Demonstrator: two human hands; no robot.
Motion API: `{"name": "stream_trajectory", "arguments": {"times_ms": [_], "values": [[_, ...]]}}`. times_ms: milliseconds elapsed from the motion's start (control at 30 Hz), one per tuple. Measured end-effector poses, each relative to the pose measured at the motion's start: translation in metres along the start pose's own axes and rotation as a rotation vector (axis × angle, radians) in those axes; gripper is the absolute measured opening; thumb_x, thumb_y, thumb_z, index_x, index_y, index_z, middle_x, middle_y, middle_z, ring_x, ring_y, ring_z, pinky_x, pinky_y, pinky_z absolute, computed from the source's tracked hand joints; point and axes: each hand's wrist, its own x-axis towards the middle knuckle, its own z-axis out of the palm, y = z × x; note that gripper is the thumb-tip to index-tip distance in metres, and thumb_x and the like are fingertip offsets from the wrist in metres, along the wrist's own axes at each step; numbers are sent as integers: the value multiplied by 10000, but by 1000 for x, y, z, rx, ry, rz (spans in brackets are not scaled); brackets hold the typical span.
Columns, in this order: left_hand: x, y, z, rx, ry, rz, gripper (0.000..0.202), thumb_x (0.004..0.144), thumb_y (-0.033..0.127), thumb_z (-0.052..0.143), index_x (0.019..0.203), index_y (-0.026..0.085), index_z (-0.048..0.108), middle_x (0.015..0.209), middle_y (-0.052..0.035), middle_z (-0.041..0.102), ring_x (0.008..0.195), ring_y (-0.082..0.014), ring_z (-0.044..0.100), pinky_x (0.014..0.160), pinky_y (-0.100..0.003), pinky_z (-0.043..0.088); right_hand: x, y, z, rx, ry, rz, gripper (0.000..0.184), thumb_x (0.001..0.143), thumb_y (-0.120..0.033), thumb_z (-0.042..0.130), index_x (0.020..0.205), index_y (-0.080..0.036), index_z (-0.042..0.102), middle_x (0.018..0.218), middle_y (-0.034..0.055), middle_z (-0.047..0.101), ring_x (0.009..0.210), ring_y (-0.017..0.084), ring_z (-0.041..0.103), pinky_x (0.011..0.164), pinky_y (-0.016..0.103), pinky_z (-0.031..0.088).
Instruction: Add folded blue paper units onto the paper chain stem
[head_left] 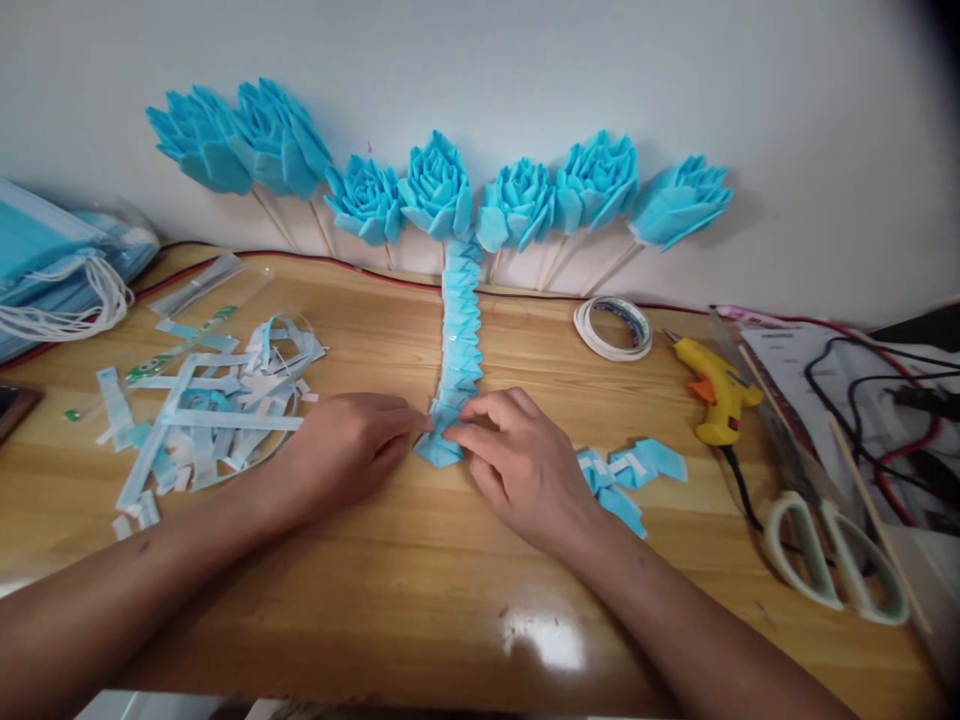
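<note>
A long strip of overlapping folded light-blue fabric petals (460,320) runs from below the flowers down the middle of the table. At its near end, my left hand (356,440) presses bent fingers on the left edge. Opposite it, my right hand (525,455) has thumb and fingers closed on the same end from the right. The fingertips of both hands nearly meet there and partly cover the last petal. Beside my right wrist lies a small pile of loose blue petals (651,462) with white tabs.
Blue fabric flowers (436,185) on sticks lean against the wall. Paper and fabric scraps (225,395) lie left, near face masks (52,260) and a phone (15,405). Right are a tape roll (630,350), a yellow glue gun (709,385), scissors (799,540) and cables (862,350).
</note>
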Motion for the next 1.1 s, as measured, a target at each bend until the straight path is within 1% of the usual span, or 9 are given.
{"name": "stream_trajectory", "arguments": {"times_ms": [100, 433, 500, 633, 733, 833, 933, 1000, 1100], "values": [[0, -1, 0, 4, -19, -10, 329, 870, 131, 409, 996, 182, 709, 946, -47, 733, 844, -186, 673, 746, -279, 467, 2, 2, 0, -83, -56, -1, 322, 865, -67, 489, 970, -244, 737, 1068, 68, 647, 949, 228, 503, 784, 365, 451], [0, 1, -6, -56, -65, -52, 384, 874, 111, 395, 1050, 190, 727, 1060, -46, 732, 953, -202, 672, 835, -306, 479, 2, 4, 0, -121, -70, 34, 309, 868, -70, 531, 965, -268, 748, 1040, 65, 659, 972, 224, 526, 795, 353, 443], [-1, 1, -5, -65, -51, -51, 388, 869, 114, 399, 1052, 197, 731, 1066, -42, 734, 957, -205, 677, 837, -310, 484, 1, 6, -2, -61, 18, 33, 303, 865, -62, 510, 917, -246, 745, 1011, 63, 666, 942, 209, 550, 788, 342, 452], [-2, -1, -4, -59, -15, -13, 374, 874, 145, 404, 1045, 195, 733, 1073, -46, 737, 966, -208, 682, 844, -312, 494, -2, 12, -16, 57, 384, 84, 318, 854, -36, 440, 811, -217, 698, 933, 50, 661, 883, 178, 593, 791, 325, 469], [-3, 0, -4, -102, 8, 5, 360, 888, 175, 403, 1026, 180, 735, 1059, -56, 740, 954, -200, 685, 834, -295, 496, -3, 19, -27, 25, 547, 97, 295, 838, -33, 438, 803, -214, 669, 935, 54, 652, 898, 186, 604, 813, 335, 473], [-3, -2, -4, -230, 75, -32, 313, 899, 234, 439, 996, 162, 728, 1021, -69, 740, 909, -180, 679, 792, -263, 493, -3, 23, -33, -38, 586, 85, 281, 814, -24, 450, 852, -212, 656, 968, 62, 656, 941, 202, 608, 839, 344, 472], [-2, -6, -2, -326, 144, -134, 284, 899, 341, 495, 940, 149, 701, 925, -60, 728, 800, -162, 645, 708, -245, 468, -1, 25, -36, -85, 618, 103, 270, 835, -53, 452, 922, -219, 646, 995, 68, 660, 994, 214, 606, 882, 354, 460], [-1, -9, -1, -331, 164, -182, 282, 889, 374, 509, 894, 142, 670, 798, -32, 688, 691, -137, 585, 634, -232, 423, -1, 25, -37, -106, 629, 120, 240, 871, -100, 456, 980, -214, 637, 1016, 77, 658, 1011, 214, 599, 887, 346, 452], [-1, -11, -1, -304, 165, -205, 257, 879, 358, 507, 858, 136, 634, 664, 14, 584, 596, -103, 480, 566, -215, 342, 0, 25, -40, -124, 615, 124, 195, 922, -187, 464, 1044, -194, 617, 973, 78, 660, 946, 200, 598, 857, 318, 440]]}}
